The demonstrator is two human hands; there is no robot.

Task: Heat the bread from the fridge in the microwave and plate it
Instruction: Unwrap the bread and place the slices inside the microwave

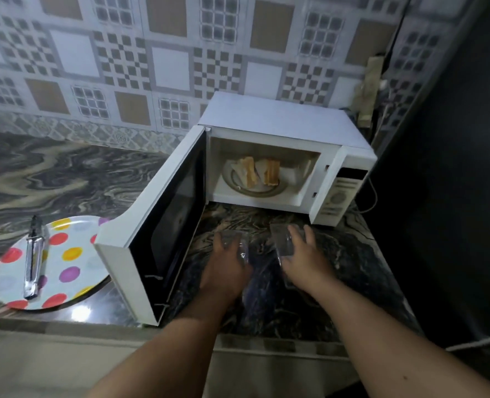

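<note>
Your left hand (229,255) and right hand (300,248) each rest on a piece of clear plastic wrap (283,242) lying on the marbled counter (65,173) just before the open microwave (281,156); the fingers look loosely spread over the film, though whether they pinch it I cannot tell. The risk from here is that the thin film clings to your fingers or slides about. The wide-swung door (163,225) also overhangs the polka-dot plate (65,254), so a careless push could knock it or the metal tongs (33,259) lying on it. The bread (262,172), two pale slices with golden-brown crusts, leans on edge on the turntable dish (252,191) inside the cavity.
</note>
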